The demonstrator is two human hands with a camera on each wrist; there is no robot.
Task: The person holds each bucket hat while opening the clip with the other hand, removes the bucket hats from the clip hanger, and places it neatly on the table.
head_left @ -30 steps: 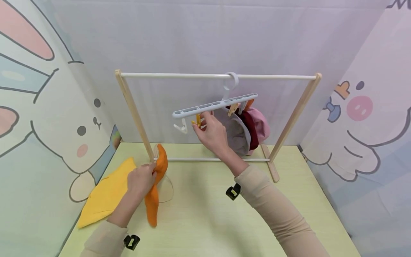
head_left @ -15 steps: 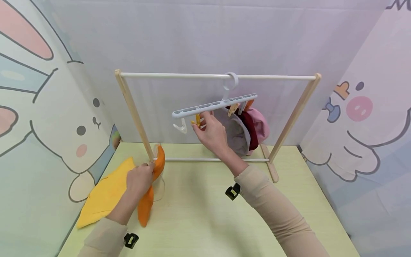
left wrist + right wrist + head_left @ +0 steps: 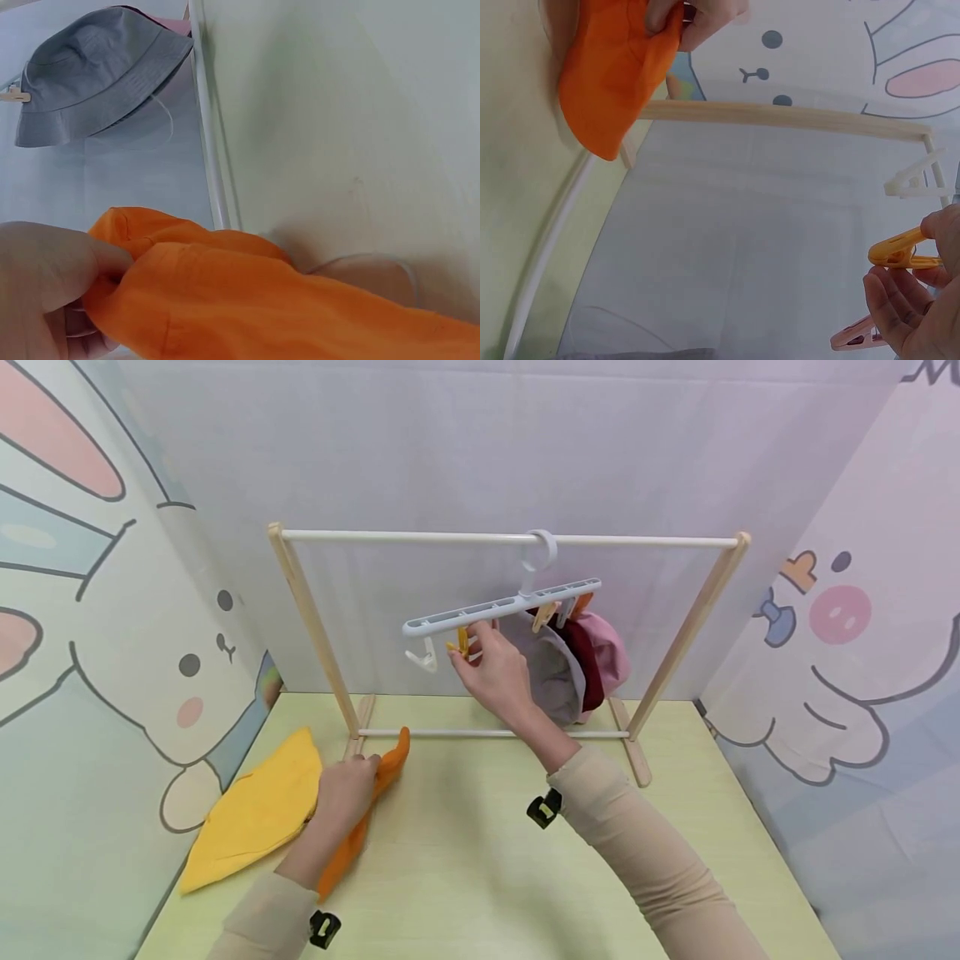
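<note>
My left hand (image 3: 347,789) grips an orange bucket hat (image 3: 225,292) by its edge, above the left part of the table. The hat hangs folded and slanted, with a thin pale cord (image 3: 367,257) below it. Up at the hanger (image 3: 495,607), my right hand (image 3: 495,664) pinches a yellow clothespin (image 3: 896,250) between thumb and fingers. A white clothespin (image 3: 426,656) dangles at the hanger's left end. Further right, a grey bucket hat (image 3: 555,672), a dark red hat (image 3: 588,668) and a pink hat (image 3: 611,647) hang from other clips.
A rack with wooden legs (image 3: 315,627) and a white top rod (image 3: 390,537) carries the hanger. Its lower rod (image 3: 450,732) runs just above the table (image 3: 480,860). On the left lies a yellow hat (image 3: 258,802). Printed fabric walls surround the table.
My left hand has shifted a little right and nearer, and the orange hat has turned so its upper tip points right. The right hand stays on the yellow clothespin.
</note>
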